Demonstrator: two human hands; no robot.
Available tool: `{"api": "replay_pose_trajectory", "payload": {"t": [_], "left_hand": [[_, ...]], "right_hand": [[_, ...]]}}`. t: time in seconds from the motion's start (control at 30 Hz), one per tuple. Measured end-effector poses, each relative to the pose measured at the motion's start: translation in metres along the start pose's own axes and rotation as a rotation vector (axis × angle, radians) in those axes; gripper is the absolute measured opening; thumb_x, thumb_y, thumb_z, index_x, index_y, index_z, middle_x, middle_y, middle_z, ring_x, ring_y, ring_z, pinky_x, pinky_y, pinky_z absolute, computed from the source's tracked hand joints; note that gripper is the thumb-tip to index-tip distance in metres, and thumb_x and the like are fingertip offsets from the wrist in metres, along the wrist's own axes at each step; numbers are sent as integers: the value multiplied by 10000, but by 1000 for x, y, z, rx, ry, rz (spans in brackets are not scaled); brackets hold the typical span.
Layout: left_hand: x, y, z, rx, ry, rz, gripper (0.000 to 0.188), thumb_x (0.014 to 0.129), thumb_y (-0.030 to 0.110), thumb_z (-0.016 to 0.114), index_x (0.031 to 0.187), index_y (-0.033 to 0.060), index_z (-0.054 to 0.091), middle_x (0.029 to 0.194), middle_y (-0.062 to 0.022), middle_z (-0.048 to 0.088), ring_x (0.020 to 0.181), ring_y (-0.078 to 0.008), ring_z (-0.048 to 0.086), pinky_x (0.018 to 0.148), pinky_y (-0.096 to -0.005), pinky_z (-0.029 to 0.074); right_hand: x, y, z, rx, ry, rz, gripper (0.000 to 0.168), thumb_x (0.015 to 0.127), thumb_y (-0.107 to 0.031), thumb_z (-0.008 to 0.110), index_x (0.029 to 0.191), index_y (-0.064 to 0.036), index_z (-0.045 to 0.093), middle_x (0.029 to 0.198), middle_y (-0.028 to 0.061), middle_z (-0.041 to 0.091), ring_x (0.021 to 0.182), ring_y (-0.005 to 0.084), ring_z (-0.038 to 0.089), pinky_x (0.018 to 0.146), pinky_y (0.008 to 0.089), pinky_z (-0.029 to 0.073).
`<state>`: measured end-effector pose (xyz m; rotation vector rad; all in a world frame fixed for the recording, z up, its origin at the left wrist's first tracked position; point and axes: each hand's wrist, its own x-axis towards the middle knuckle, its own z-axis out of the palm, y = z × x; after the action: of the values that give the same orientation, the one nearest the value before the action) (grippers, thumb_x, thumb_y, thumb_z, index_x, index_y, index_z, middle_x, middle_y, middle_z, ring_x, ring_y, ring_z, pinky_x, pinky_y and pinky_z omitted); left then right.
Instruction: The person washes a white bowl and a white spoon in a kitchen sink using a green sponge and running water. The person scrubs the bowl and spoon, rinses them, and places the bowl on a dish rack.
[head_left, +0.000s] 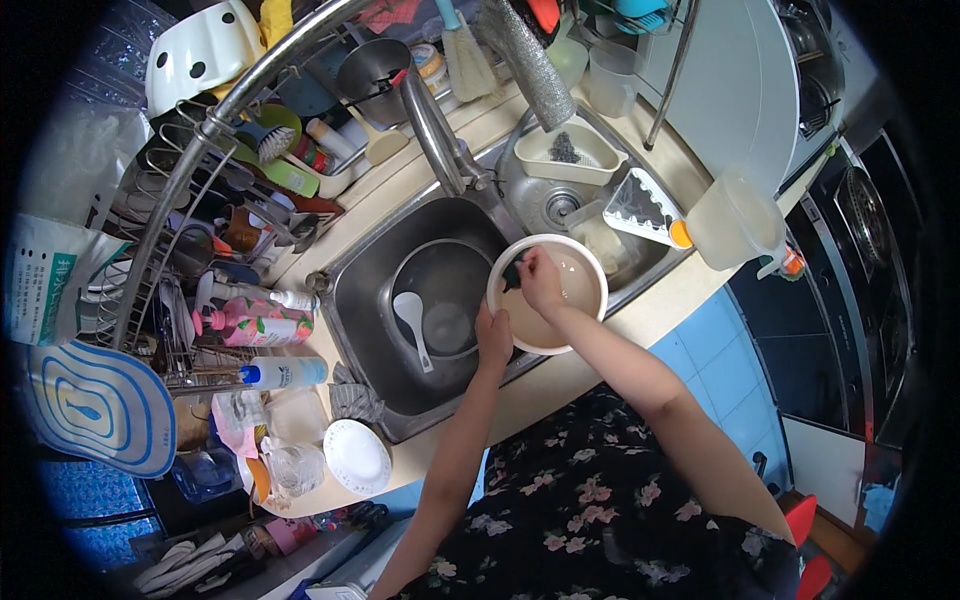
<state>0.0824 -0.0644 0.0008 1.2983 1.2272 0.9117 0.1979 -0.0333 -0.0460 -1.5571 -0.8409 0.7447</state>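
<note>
A white round bowl tilts over the divider of the double sink. My left hand grips its near left rim. My right hand reaches inside, holding a dark green scouring pad against the inner wall; the fingertips partly hide the pad. In the left steel basin lies a round metal pan. A white rice paddle rests across the pan's left side. The faucet hangs above the divider.
The right basin holds a cream strainer basket, a white triangular rack and a clear container. A translucent jug stands on the right counter edge. Soap bottles, a grey cloth and a white plate sit left.
</note>
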Motion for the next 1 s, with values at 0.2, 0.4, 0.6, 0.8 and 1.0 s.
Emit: {"api": "replay_pose_trajectory", "payload": {"t": [0.2, 0.4, 0.6, 0.8, 1.0], "left_hand": [[-2, 6, -2, 62, -25, -30, 443, 724, 62, 373, 1153, -16, 448, 1025, -164, 544, 938, -244, 517, 832, -302, 376], [-23, -4, 0, -56, 31, 47, 465, 739, 69, 414, 1190, -28, 354, 1083, -152, 483, 1005, -229, 462, 887, -320, 335], [-54, -25, 0, 101, 96, -85, 551, 815, 185, 541, 1219, -63, 261, 1145, -179, 392, 1058, -265, 416, 914, -355, 318], [31, -19, -37, -284, -28, 102, 424, 859, 207, 469, 1214, 2, 364, 1121, -89, 474, 1009, -154, 454, 872, -286, 348], [24, -22, -27, -532, -14, -140, 390, 812, 123, 445, 1178, -11, 445, 1070, -88, 524, 979, -159, 482, 870, -271, 353]], "right_hand": [[1, 2, -3, -286, -528, 85, 117, 771, 14, 532, 816, -33, 434, 704, 112, 551, 539, 184, 567, 436, 304, 487], [12, -6, 2, -172, -436, 383, 126, 764, 16, 535, 833, -31, 440, 724, 122, 557, 554, 214, 577, 434, 321, 501], [3, -5, 13, -493, -634, -113, 55, 748, 5, 506, 792, -13, 478, 719, 140, 578, 571, 236, 601, 438, 339, 473], [-9, -31, 5, -466, -1044, 133, 103, 751, -32, 539, 850, -12, 556, 687, 122, 572, 554, 206, 586, 461, 303, 479], [-6, -24, 12, -406, -771, 43, 52, 739, -10, 552, 790, -17, 558, 687, 111, 578, 551, 199, 590, 471, 305, 485]]}}
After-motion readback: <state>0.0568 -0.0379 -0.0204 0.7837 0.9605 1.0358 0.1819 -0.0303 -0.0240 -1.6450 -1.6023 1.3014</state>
